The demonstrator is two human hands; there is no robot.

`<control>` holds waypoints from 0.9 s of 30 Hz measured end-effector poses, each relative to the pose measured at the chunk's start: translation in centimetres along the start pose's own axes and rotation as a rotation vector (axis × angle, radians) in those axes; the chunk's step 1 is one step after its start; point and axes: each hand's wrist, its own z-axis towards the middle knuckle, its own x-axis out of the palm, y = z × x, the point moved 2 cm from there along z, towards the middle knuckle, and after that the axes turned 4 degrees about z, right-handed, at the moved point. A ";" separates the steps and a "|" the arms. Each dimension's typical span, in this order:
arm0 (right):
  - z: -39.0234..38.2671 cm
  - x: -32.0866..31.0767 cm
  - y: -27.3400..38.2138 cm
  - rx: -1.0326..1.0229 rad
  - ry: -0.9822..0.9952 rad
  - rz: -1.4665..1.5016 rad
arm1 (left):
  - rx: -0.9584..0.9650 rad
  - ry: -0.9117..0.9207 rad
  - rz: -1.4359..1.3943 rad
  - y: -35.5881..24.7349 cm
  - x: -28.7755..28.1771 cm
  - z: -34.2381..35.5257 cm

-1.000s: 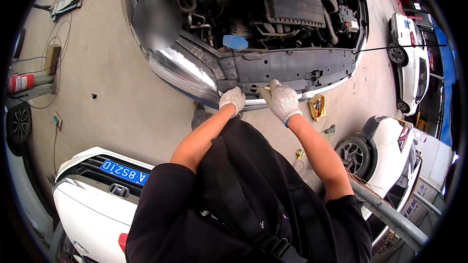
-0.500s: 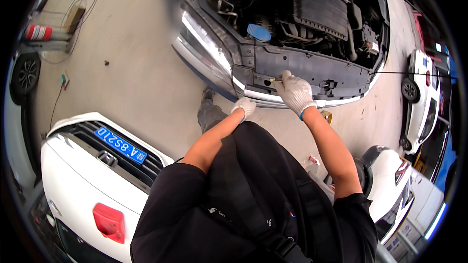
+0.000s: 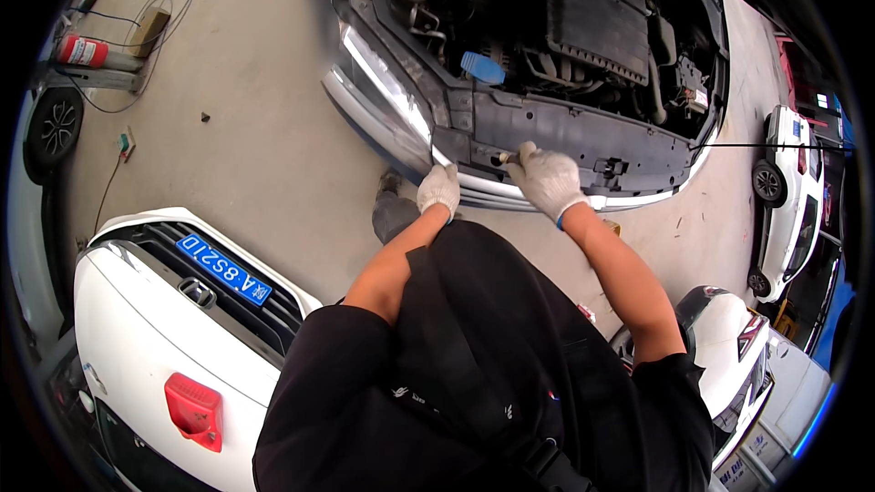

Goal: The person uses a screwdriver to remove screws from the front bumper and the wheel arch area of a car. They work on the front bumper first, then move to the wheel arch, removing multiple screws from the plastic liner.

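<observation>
My left hand (image 3: 439, 189), in a pale knitted glove, is at the front edge of the car by the inner end of the headlight (image 3: 387, 82). Its fingers are curled together, and what they hold, if anything, is hidden. Pinched in the gloved fingers of my right hand (image 3: 549, 179) is a small pale-and-dark piece (image 3: 502, 158), too small to name. That hand is over the black front panel (image 3: 565, 125), just behind the light-coloured bumper edge (image 3: 488, 196). The engine bay is exposed, with a black engine cover (image 3: 597, 23) and a blue cap (image 3: 483, 67).
Behind me on the left stands a white car (image 3: 137, 310) with a red plastic holder (image 3: 194, 410) on it. Further left are a red cylinder (image 3: 84, 51), a wheel (image 3: 56, 132) and loose cables on the floor. More white cars (image 3: 791, 205) stand at the right.
My left hand has moved up and slightly left, from in front of the bumper to its edge beside the headlight. The right hand has shifted slightly down, keeping its pinch.
</observation>
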 end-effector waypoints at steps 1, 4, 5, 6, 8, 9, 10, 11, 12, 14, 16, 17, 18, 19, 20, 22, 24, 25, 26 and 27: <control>-0.1 0.2 0.3 0.045 0.026 0.021 | 0.013 0.010 0.016 0.4 0.1 -0.3; -0.3 -0.2 0.3 -0.057 -0.102 0.013 | 0.033 0.052 0.054 0.8 0.2 0.0; -0.3 -0.4 0.2 -0.191 -0.234 -0.026 | 0.031 0.069 0.062 0.8 0.2 0.2; -0.5 0.0 0.1 -0.258 -0.266 -0.056 | 0.032 0.090 0.072 0.8 0.2 0.3; -0.5 1.0 0.0 -0.332 -0.238 -0.113 | 0.025 0.120 0.070 0.7 -0.1 0.4; -0.3 1.1 0.0 -0.241 -0.160 -0.067 | 0.023 0.127 0.067 0.8 0.0 0.5; -0.1 1.3 0.1 -0.147 -0.088 -0.025 | 0.029 0.124 0.066 1.2 0.4 0.9; 0.4 1.3 0.5 0.050 -0.004 0.086 | 0.030 0.130 0.062 1.6 0.5 1.1; 0.5 0.9 0.5 0.076 0.020 0.101 | 0.034 0.139 0.058 1.6 0.4 1.1; 0.7 0.1 0.6 0.126 0.068 0.129 | 0.038 0.172 0.053 1.6 0.3 1.3; 0.5 -0.7 1.1 -0.068 0.033 -0.025 | 0.050 0.203 0.062 1.6 0.3 1.4; 0.5 -0.9 1.3 -0.163 0.025 -0.100 | 0.058 0.209 0.068 1.6 0.3 1.5; 0.9 -1.0 1.2 -0.256 0.056 -0.174 | 0.062 0.213 0.072 1.7 0.3 1.6; 1.2 -1.1 1.1 -0.254 0.109 -0.193 | 0.067 0.209 0.074 1.7 0.3 1.7; 1.6 -1.2 1.1 -0.252 0.163 -0.211 | 0.068 0.217 0.074 1.8 0.3 1.6; 2.4 -1.2 0.7 -0.069 0.253 -0.087 | 0.070 0.240 0.065 1.7 0.2 1.9; 2.8 -0.8 -0.1 0.110 0.266 0.103 | 0.066 0.269 0.059 1.7 0.0 2.0; 2.7 -1.0 -0.1 0.179 0.252 0.171 | 0.063 0.281 0.059 1.6 -0.2 2.1; 2.6 -1.5 0.1 0.102 0.230 0.136 | 0.067 0.293 0.063 1.5 -0.3 2.0; 2.7 -2.1 0.4 0.023 0.203 0.100 | 0.071 0.301 0.067 1.4 -0.6 2.2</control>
